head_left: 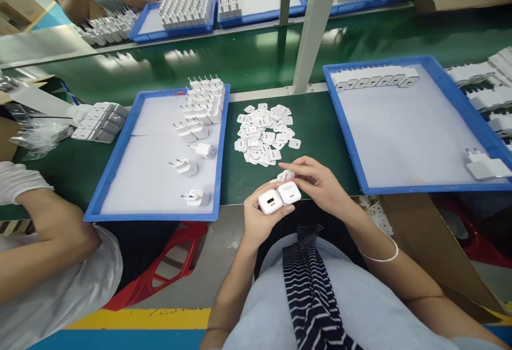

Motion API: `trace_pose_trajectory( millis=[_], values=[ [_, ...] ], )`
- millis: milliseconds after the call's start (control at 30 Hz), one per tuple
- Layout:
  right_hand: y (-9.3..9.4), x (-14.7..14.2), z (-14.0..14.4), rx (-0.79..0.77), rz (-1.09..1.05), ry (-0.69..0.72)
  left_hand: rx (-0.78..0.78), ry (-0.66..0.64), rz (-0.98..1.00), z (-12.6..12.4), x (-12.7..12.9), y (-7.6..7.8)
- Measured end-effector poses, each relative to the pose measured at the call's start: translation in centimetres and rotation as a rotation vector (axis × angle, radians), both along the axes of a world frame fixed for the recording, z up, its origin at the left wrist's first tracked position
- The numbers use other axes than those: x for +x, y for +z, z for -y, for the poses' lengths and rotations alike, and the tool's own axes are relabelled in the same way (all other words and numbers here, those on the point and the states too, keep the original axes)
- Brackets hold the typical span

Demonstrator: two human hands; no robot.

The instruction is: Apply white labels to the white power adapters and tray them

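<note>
White plugs sit in both hands at the near edge of the green belt (256, 62). The left hand (258, 222) curls its fingers around one plug (270, 201), its port face turned up. The right hand (320, 184) pinches a second plug (289, 192) with fingers and thumb, pressed side by side against the first. Just beyond the hands lies a heap of small white labels (264, 134) on the belt. Left of the heap is a blue tray (116, 158) with plugs stacked at its far corner and a few loose ones lower down. To the right, another tray (460, 94) holds a row of plugs along its far rim and one at the near corner. A co-worker's arm (44, 232) rests at the far left.
</note>
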State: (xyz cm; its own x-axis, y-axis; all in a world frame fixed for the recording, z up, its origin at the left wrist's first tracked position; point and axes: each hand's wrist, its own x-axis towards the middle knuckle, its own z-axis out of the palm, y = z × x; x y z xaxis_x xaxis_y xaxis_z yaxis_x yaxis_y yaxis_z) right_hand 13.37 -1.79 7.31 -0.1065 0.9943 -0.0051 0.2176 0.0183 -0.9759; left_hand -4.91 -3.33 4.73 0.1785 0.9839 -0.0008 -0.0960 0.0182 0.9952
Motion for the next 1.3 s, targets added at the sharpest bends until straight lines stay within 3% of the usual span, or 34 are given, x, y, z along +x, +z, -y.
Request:
trace_pose_trajectory(
  millis=[133, 267, 367, 533, 633, 833, 1067, 1300],
  values=[
    [0.6, 0.9, 0.6, 0.02, 0.055, -0.04, 0.108, 0.04, -0.072, 0.1, 0.0, 1.0],
    [1.3, 1.3, 1.1, -0.074, -0.119, -0.156, 0.19, 0.056, -0.114, 0.3, 0.1, 1.6],
    [1.8, 1.3, 1.6, -0.105, -0.283, -0.278, 0.25, 0.09, -0.146, 0.3, 0.4, 1.5],
    [2.9, 1.3, 2.8, -0.116, -0.37, -0.343, 0.44, 0.156, -0.192, 0.1, 0.7, 0.7],
    [3.9, 0.9, 3.9, -0.109, -0.41, -0.297, 0.513, 0.171, -0.241, 0.1, 0.7, 0.8],
    [5.5, -1.0, 4.7, -0.283, -0.563, 0.02, 0.584, 0.135, -0.32, 0.1, 0.4, 1.9],
    [6.2, -1.2, 5.0, -0.181, -0.507, -0.061, 0.618, 0.139, -0.344, 0.1, 0.3, 2.0],
    [6.0, -1.2, 4.9, -0.167, -0.491, 0.018, 0.622, 0.098, -0.316, 0.0, 0.5, 2.2]
  ],
)
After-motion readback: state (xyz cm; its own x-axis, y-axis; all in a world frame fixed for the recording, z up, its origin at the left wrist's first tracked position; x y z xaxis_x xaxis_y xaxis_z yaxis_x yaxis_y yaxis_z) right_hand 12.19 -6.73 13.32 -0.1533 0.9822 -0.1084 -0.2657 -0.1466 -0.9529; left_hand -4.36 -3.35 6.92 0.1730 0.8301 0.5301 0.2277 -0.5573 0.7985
